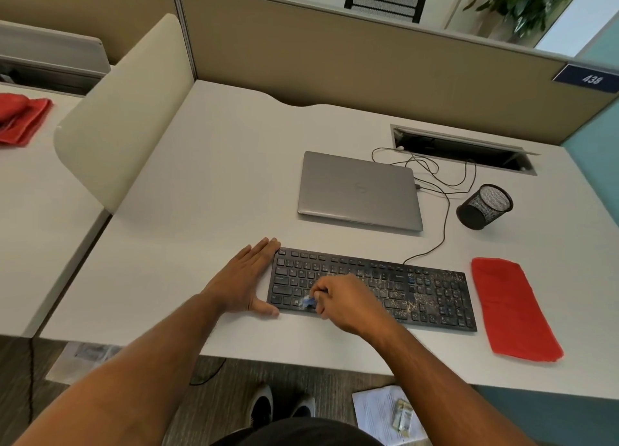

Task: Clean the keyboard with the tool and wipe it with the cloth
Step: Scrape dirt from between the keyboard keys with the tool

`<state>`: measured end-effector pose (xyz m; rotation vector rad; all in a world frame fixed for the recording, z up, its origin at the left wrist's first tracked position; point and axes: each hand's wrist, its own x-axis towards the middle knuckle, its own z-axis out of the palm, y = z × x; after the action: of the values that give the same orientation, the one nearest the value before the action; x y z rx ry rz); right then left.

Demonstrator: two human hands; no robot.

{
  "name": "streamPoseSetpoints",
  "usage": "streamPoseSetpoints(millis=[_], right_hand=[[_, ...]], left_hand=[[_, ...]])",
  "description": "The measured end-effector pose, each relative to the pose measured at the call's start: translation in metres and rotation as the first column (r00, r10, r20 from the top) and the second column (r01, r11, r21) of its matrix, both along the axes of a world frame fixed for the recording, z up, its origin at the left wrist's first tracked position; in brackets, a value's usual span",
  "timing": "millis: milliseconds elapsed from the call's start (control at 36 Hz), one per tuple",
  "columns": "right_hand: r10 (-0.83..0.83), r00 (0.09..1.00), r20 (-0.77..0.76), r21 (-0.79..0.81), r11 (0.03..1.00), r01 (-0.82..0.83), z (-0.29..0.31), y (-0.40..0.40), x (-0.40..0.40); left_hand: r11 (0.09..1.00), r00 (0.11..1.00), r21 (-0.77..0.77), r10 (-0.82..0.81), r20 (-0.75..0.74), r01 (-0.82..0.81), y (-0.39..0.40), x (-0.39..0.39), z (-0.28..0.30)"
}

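- Office cubicle, seen from above: a pale desk [207,177] hemmed by tan partition panels [335,64], a person standing at its near edge with both bare forearms reaching in.
- On the floor below the near edge, the toes of two shoes [281,407] and a sheet of paper [378,412] with a small packet lying on it.
- Close to the near edge, a black keyboard [432,298] lies flat, its long axis running left to right along that edge, the number pad at the right end; its right half is thickly speckled with pale crumbs and dust, while the left keys look cleaner.
- Left hand [244,281] rests flat on the desk, fingers straight and together, pressed against the keyboard's left end and holding nothing.
- Right hand [345,301], fingers curled, pinches a small blue-and-white cleaning tool [308,301] whose tip meets the lower-left keys; the tool's exact form is too blurred to tell.
- Just beside the keyboard's right end, a red cloth [512,311] lies spread flat, its long axis running from the near edge toward the back.
- Farther back, a closed silver laptop [360,191], its cable [445,218] looping, and a black mesh pen cup [485,206] tipped on its side.
- Toward the far right corner, an open cable tray [465,149] is set into the desk.
- On the neighbouring desk at far left, a second red cloth [23,119].
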<state>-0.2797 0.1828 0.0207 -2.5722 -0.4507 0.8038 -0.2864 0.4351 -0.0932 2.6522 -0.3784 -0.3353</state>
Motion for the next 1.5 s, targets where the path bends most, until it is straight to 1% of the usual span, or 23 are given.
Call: streamPoseSetpoints(millis=[83,139,222,278,333,389,417,472,556,639,694,722,750,833,889,1000,1111,1167,1278,1389,1500], right_hand=[[-0.044,0.997,0.056,0.023,0.999,0.043,0.006,-0.004,0.005],[-0.027,0.994,0.102,-0.006,1.0,0.028,0.005,-0.005,0.005],[0.014,0.994,0.107,-0.054,0.998,-0.008,-0.001,-0.001,0.0],[0.012,0.994,0.105,-0.019,1.0,-0.01,0.001,0.004,-0.003],[0.011,0.995,0.095,0.049,0.999,-0.015,0.006,0.01,-0.004],[0.042,0.996,0.083,0.08,0.996,-0.048,0.007,0.017,-0.004],[0.075,0.993,0.091,0.06,0.995,-0.081,0.006,0.019,-0.005],[0.142,0.982,0.121,-0.033,0.99,-0.139,0.003,0.021,-0.005],[0.197,0.966,0.168,-0.167,0.971,-0.169,0.004,0.016,0.0],[0.271,0.941,0.205,-0.318,0.927,-0.198,0.009,0.008,0.006],[0.273,0.935,0.227,-0.356,0.917,-0.182,0.009,0.004,0.009],[0.263,0.939,0.222,-0.341,0.923,-0.178,0.01,0.003,0.011],[0.232,0.952,0.197,-0.29,0.942,-0.17,0.01,0.003,0.011],[0.138,0.986,0.099,-0.092,0.987,-0.129,0.013,0.011,0.006],[0.143,0.985,0.094,-0.056,0.989,-0.139,0.009,0.015,0.002],[0.147,0.98,0.136,-0.109,0.985,-0.132,0.003,0.011,0.0],[0.185,0.968,0.169,-0.275,0.952,-0.134,0.006,-0.001,0.008],[0.2,0.962,0.186,-0.326,0.936,-0.132,0.007,-0.005,0.012],[0.08,0.988,0.135,-0.161,0.985,-0.058,0.011,0.0,0.009],[0.077,0.986,0.145,-0.15,0.987,-0.055,0.001,0.003,-0.009],[0.089,0.992,0.089,-0.158,0.985,-0.074,-0.007,-0.002,-0.018]], left_hand=[[1.0,1.0,0.001,0.0,0.004,0.0,0.0,0.0,0.0],[1.0,1.0,0.004,0.001,0.005,-0.001,0.0,-0.001,0.001],[1.0,1.0,0.004,0.0,0.0,0.0,-0.001,-0.001,0.001],[1.0,1.0,0.006,0.002,-0.003,-0.002,-0.001,0.0,0.001],[1.0,1.0,0.012,0.003,-0.003,-0.003,-0.001,0.0,0.001],[1.0,1.0,0.013,0.004,-0.004,-0.004,0.0,-0.001,0.0],[1.0,1.0,0.008,0.004,-0.003,-0.004,0.0,-0.001,0.0],[1.0,1.0,0.002,0.003,-0.006,-0.003,-0.001,-0.001,0.001],[1.0,1.0,-0.001,0.004,-0.008,-0.004,-0.002,0.0,0.001],[1.0,1.0,0.005,0.002,-0.008,-0.002,-0.001,-0.001,0.002],[1.0,1.0,0.002,0.002,-0.006,-0.002,0.0,-0.001,0.001],[1.0,1.0,0.001,0.003,-0.005,-0.003,0.0,-0.001,0.001],[1.0,1.0,0.002,0.003,-0.005,-0.003,0.0,-0.001,0.001],[1.0,1.0,0.008,0.003,-0.002,-0.003,0.0,0.0,-0.001],[1.0,1.0,0.007,0.001,0.001,-0.001,0.0,-0.001,-0.001],[1.0,1.0,-0.007,-0.003,0.002,0.003,0.001,0.0,-0.002],[1.0,1.0,-0.014,-0.007,0.004,0.007,0.001,0.0,0.0],[1.0,1.0,-0.017,-0.004,0.004,0.004,0.001,-0.001,-0.001],[1.0,1.0,-0.018,-0.006,-0.002,0.006,0.001,0.0,-0.002],[1.0,1.0,-0.021,-0.005,0.0,0.005,0.001,0.0,-0.003],[1.0,1.0,-0.019,-0.001,0.0,0.001,0.002,0.0,-0.005]])
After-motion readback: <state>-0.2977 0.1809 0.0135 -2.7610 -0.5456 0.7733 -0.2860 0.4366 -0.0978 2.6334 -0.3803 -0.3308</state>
